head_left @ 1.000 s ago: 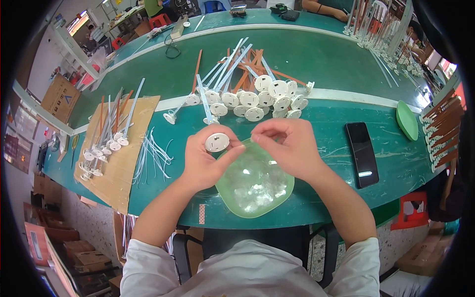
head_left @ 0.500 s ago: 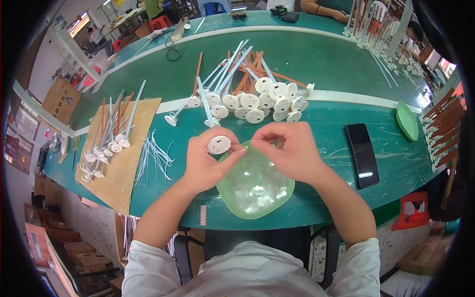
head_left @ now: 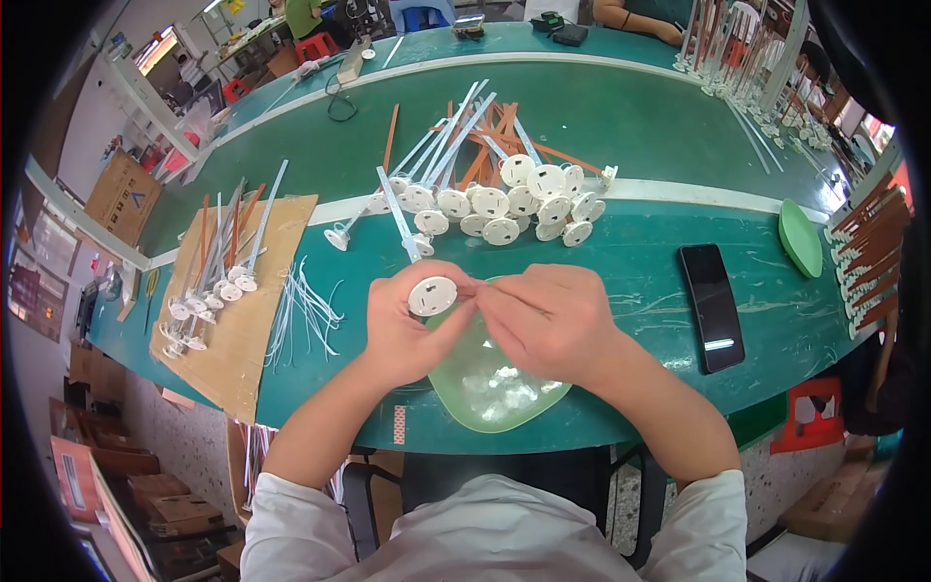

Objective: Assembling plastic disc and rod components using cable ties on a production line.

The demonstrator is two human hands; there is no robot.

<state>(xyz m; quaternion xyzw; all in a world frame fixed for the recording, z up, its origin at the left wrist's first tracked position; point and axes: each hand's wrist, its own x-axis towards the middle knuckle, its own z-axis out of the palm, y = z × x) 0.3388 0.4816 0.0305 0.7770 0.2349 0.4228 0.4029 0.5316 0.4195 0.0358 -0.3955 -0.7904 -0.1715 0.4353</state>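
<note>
Right hand (head_left: 553, 325) moved to left fingertips (head_left: 467, 289), white disc (head_left: 433, 296) in left grip (head_left: 398, 332)

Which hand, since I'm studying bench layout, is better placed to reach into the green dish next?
Probably the right hand: it sits above the green dish, while the left hand grips the white disc. Whether the right holds anything is unclear.

Right hand (head_left: 550, 323) moved leftward, now meeting left hand (head_left: 400, 335), pale strip (head_left: 397, 210) leaning further left

Downward view from head (wide fisheye)
</note>
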